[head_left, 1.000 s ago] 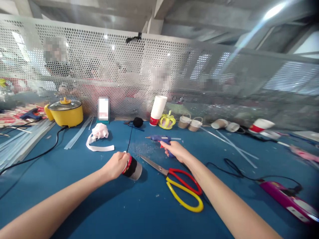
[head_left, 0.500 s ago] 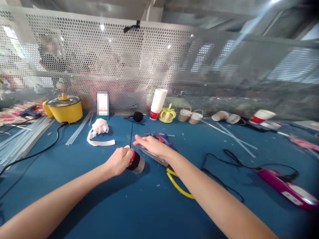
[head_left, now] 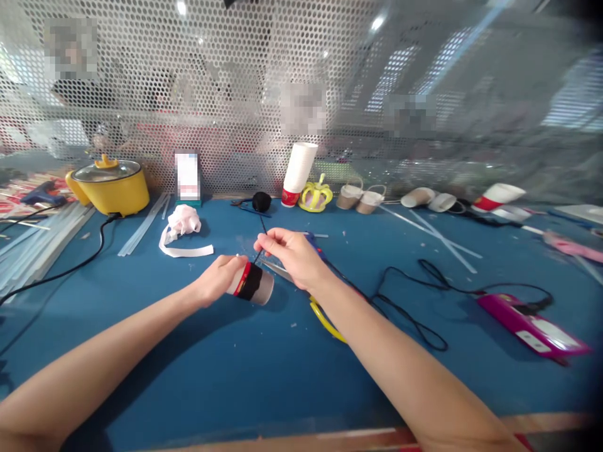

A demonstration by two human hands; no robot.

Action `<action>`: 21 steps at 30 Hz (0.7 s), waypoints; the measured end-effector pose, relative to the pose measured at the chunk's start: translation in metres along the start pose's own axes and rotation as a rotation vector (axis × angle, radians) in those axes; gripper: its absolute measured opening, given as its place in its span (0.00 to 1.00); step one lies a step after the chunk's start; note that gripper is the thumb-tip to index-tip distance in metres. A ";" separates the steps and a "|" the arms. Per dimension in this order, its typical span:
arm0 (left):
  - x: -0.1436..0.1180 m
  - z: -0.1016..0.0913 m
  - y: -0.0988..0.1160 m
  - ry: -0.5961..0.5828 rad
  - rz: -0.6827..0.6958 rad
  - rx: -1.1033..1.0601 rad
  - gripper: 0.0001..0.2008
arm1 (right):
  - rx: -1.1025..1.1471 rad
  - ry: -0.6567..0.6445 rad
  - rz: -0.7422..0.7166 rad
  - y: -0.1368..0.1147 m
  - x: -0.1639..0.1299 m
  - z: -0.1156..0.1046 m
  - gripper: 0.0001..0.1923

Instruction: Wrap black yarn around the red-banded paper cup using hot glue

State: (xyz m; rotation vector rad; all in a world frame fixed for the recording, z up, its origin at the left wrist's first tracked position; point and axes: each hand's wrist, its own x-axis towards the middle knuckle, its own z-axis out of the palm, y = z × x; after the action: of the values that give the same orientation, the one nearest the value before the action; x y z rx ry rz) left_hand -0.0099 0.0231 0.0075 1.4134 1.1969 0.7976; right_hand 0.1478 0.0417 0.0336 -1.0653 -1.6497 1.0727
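Note:
My left hand (head_left: 220, 279) is closed round the rim end of a paper cup (head_left: 264, 287), which lies tilted on its side with its base to the right. A band of black yarn (head_left: 250, 282) wraps the cup beside its red stripe. In a pinch, my right hand (head_left: 294, 254) holds the black yarn strand (head_left: 264, 225), which runs from the cup back to a black yarn ball (head_left: 261, 201). Scissors with yellow handles (head_left: 326, 320) lie partly hidden under my right hand and forearm. Behind that hand, a blue glue gun (head_left: 311, 240) shows only in part.
A yellow electric pot (head_left: 113, 187) and clear glue sticks (head_left: 51, 242) are at left. White ribbon (head_left: 183, 221) lies nearer the middle. Stacked cups (head_left: 300, 169), a yellow pumpkin-shaped basket (head_left: 315, 196) and small baskets (head_left: 349, 195) line the mesh screen. A magenta power strip (head_left: 527, 326) with cords sits right.
My right hand has gone from loosely extended fingers to a pinch on the yarn. The cup has turned in my left hand, showing more of its side. The camera view has tilted down.

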 end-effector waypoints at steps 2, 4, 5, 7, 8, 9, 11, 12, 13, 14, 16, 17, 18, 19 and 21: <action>0.002 0.000 -0.006 0.007 -0.026 -0.050 0.17 | -0.022 -0.019 -0.033 -0.003 -0.002 0.001 0.15; 0.005 0.000 -0.012 0.016 -0.059 -0.103 0.16 | -0.062 -0.027 -0.063 -0.008 -0.004 0.001 0.15; 0.006 0.000 -0.014 0.018 -0.076 -0.123 0.16 | -0.086 -0.026 -0.073 -0.010 -0.005 0.000 0.15; 0.006 0.000 -0.015 0.016 -0.106 -0.146 0.15 | -0.128 -0.015 -0.087 -0.012 -0.007 0.000 0.15; 0.005 0.000 -0.014 0.012 -0.112 -0.148 0.15 | -0.144 -0.007 -0.091 -0.012 -0.007 -0.001 0.15; 0.004 0.000 -0.013 0.009 -0.109 -0.143 0.15 | -0.156 0.000 -0.094 -0.011 -0.007 -0.001 0.15; 0.001 0.002 -0.007 0.009 -0.083 -0.112 0.15 | -0.175 0.013 -0.097 -0.008 -0.006 -0.002 0.15; -0.002 0.003 -0.004 0.004 -0.059 -0.089 0.15 | -0.185 0.017 -0.100 -0.006 -0.005 -0.003 0.15; -0.004 0.004 0.000 0.002 -0.040 -0.072 0.16 | -0.195 0.020 -0.102 -0.004 -0.004 -0.003 0.15; -0.006 0.005 0.003 -0.014 -0.024 -0.056 0.16 | -0.205 0.024 -0.104 -0.002 -0.003 -0.003 0.15; -0.010 0.006 0.008 -0.038 0.027 -0.019 0.17 | -0.229 0.025 -0.104 0.001 -0.002 -0.003 0.15; -0.012 0.006 0.009 -0.046 0.045 -0.004 0.17 | -0.241 0.024 -0.102 0.002 -0.002 -0.003 0.15; -0.013 0.006 0.010 -0.054 0.061 0.005 0.17 | -0.254 0.024 -0.100 0.002 -0.002 -0.003 0.15; -0.013 0.006 0.009 -0.060 0.073 0.008 0.18 | -0.267 0.023 -0.095 0.002 -0.002 -0.003 0.15; -0.014 0.006 0.007 -0.073 0.093 -0.003 0.19 | -0.292 0.023 -0.080 0.000 -0.003 -0.002 0.15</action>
State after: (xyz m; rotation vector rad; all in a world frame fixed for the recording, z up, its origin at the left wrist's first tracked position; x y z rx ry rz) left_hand -0.0066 0.0087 0.0152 1.4919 1.0802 0.8042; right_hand 0.1507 0.0396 0.0336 -1.1800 -1.8524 0.7800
